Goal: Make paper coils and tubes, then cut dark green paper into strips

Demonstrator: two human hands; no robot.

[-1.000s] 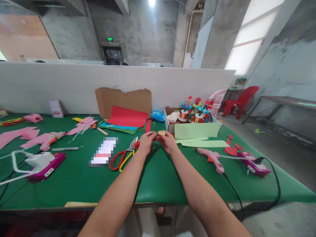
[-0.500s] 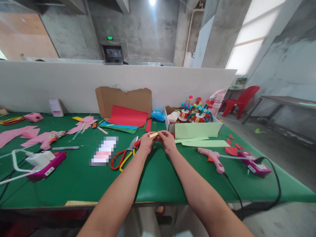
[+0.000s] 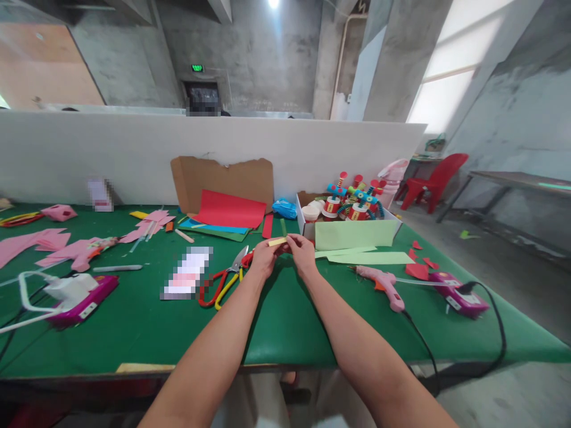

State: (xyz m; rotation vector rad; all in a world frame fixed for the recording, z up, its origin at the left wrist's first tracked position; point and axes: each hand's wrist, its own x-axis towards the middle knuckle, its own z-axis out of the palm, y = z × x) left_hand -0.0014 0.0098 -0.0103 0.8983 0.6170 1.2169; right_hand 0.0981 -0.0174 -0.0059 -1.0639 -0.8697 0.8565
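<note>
Above the green table, in the middle of the head view, my left hand and my right hand meet, fingers pinched together. Between them is a small pale-yellow paper strip, its left part gripped by my left fingers and its right end by my right fingertips. A narrow green strip shows just beyond the fingertips; whether it joins the yellow one I cannot tell. Scissors with red and yellow handles lie left of my left hand, and some red near its wrist is partly covered.
Behind my hands are coloured paper sheets and a box of small robot-like figures. Pale-green strips and a pink glue gun lie right. Another glue gun, a blurred phone-like panel and purple power strips lie around.
The green strip beyond my fingertips shows more clearly. My right fingers have shifted very slightly right along the yellow strip; my left hand stays nearly still.
</note>
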